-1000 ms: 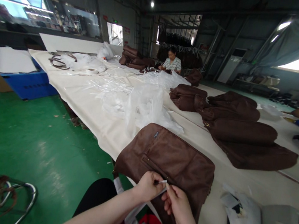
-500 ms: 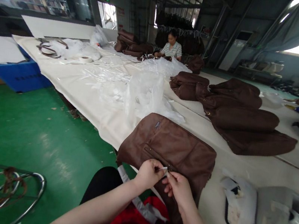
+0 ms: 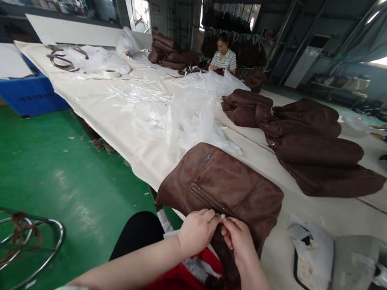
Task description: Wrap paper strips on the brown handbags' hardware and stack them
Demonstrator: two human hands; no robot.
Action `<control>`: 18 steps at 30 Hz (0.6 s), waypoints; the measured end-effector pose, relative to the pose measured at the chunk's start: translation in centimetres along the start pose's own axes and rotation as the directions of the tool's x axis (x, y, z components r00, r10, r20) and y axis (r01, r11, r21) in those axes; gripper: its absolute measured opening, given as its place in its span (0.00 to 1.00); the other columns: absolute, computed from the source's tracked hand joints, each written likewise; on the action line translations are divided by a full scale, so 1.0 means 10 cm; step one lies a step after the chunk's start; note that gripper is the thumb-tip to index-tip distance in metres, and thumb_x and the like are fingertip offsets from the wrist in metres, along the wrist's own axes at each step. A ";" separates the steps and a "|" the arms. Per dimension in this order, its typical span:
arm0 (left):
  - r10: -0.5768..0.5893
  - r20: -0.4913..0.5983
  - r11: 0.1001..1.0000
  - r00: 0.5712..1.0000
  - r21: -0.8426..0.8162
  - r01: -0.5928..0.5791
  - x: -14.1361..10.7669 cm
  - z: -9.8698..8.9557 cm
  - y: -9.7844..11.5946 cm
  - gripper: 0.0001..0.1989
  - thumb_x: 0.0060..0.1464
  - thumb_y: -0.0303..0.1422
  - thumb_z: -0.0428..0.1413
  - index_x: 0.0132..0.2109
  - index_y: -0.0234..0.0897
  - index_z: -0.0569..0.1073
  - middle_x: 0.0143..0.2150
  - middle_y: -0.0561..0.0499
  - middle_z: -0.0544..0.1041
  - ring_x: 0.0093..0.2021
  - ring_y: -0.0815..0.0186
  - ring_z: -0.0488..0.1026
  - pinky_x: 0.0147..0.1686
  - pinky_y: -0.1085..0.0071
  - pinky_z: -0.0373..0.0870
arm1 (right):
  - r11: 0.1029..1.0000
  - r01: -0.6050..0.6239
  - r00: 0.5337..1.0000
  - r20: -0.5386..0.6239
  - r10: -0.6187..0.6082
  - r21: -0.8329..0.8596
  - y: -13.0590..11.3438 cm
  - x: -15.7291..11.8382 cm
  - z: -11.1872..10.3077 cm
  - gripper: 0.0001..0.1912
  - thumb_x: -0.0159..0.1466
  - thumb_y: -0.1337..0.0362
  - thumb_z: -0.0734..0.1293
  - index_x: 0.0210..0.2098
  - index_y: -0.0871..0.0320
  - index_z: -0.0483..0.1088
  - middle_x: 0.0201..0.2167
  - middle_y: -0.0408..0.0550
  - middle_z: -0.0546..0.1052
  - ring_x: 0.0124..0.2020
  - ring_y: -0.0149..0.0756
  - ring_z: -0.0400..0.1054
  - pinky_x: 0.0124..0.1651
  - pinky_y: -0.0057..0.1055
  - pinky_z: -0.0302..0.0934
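Note:
A brown leather-like bag [image 3: 232, 180] lies at the table's near edge, its zip and small label facing up. Over its lower part, my left hand [image 3: 198, 231] is closed, its fingertips at a small white piece [image 3: 222, 216] that looks like paper or tape. My right hand [image 3: 240, 240] pinches the same piece from the other side, thumb against forefinger. Both hands are close to the zip's lower end. Below them, a strap wrapped in whitish film [image 3: 196, 266] hangs across my lap.
Crumpled clear plastic [image 3: 190, 120] lies beyond the bag. More brown bags [image 3: 320, 155] are heaped to the right, near a grey tape dispenser-like box [image 3: 360, 274]. Across the table [image 3: 99, 110] sits a person [image 3: 224, 59]. A metal-framed stool [image 3: 16, 244] stands at lower left.
My left hand has turned, its back now more upward, and its fingers cover more of the white piece. Both hands have shifted slightly right in view; the bag also appears slightly further right.

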State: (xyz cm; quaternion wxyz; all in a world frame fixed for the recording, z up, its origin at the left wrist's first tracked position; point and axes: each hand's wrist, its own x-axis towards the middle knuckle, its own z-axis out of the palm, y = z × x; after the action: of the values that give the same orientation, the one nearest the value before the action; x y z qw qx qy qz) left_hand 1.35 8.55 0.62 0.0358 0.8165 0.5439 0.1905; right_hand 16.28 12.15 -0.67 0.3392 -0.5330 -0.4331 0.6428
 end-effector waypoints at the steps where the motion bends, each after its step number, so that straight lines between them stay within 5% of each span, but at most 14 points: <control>1: 0.034 0.028 0.998 0.999 0.056 -0.036 -0.01 0.02 0.00 0.15 0.61 0.28 0.47 0.53 0.32 0.69 0.40 0.45 0.74 0.39 0.60 0.71 0.37 0.66 0.71 | 1.000 -0.006 1.000 0.003 0.006 0.022 -0.01 0.00 -0.01 0.20 0.53 0.48 0.68 0.25 0.61 0.69 0.15 0.38 0.67 0.10 0.20 0.49 0.12 0.22 0.36; 6: 0.083 0.092 0.992 0.992 0.091 -0.091 -0.03 0.04 0.01 0.17 0.60 0.28 0.47 0.55 0.31 0.67 0.42 0.43 0.74 0.41 0.58 0.71 0.36 0.65 0.71 | 0.999 -0.002 1.000 0.017 0.001 0.045 0.00 -0.02 -0.03 0.23 0.52 0.45 0.70 0.25 0.61 0.69 0.16 0.39 0.67 0.10 0.20 0.49 0.12 0.22 0.37; 10: -0.150 0.044 0.963 0.988 -0.220 0.156 0.01 -0.03 0.00 0.10 0.58 0.27 0.49 0.44 0.35 0.73 0.39 0.46 0.75 0.39 0.62 0.72 0.40 0.67 0.70 | 0.997 0.075 0.996 0.056 -0.073 -0.030 0.05 -0.05 -0.05 0.22 0.54 0.45 0.70 0.30 0.61 0.71 0.17 0.39 0.67 0.11 0.21 0.49 0.13 0.22 0.38; 13: -0.201 0.241 0.786 0.949 -0.539 0.303 0.05 -0.08 -0.02 0.07 0.56 0.30 0.51 0.38 0.35 0.73 0.32 0.51 0.75 0.30 0.68 0.72 0.31 0.74 0.67 | 0.992 0.108 0.993 0.061 -0.104 -0.069 0.08 -0.05 -0.06 0.22 0.55 0.45 0.68 0.31 0.60 0.71 0.17 0.38 0.67 0.11 0.22 0.51 0.14 0.22 0.40; 15: -0.201 0.370 0.692 0.907 -0.601 0.399 0.08 -0.10 -0.03 0.12 0.60 0.35 0.48 0.37 0.34 0.73 0.28 0.52 0.74 0.25 0.70 0.69 0.26 0.75 0.64 | 0.987 0.123 0.992 0.050 -0.119 -0.099 0.09 -0.05 -0.05 0.22 0.56 0.44 0.67 0.31 0.59 0.71 0.17 0.38 0.67 0.12 0.22 0.51 0.14 0.23 0.41; 18: -0.216 0.355 0.741 0.910 -0.547 0.389 0.13 -0.11 -0.06 0.15 0.61 0.35 0.45 0.33 0.34 0.73 0.26 0.52 0.73 0.26 0.69 0.68 0.28 0.75 0.63 | 0.984 0.130 0.991 0.044 -0.125 -0.125 0.08 -0.05 -0.03 0.22 0.57 0.44 0.66 0.31 0.59 0.70 0.18 0.39 0.68 0.12 0.23 0.52 0.14 0.23 0.42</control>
State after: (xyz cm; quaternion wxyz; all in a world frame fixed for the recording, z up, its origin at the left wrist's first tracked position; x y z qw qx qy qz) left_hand 0.84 9.81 1.86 0.3991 0.6789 0.5702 0.2337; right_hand 16.71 11.42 -1.23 0.3370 -0.5132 -0.5127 0.6002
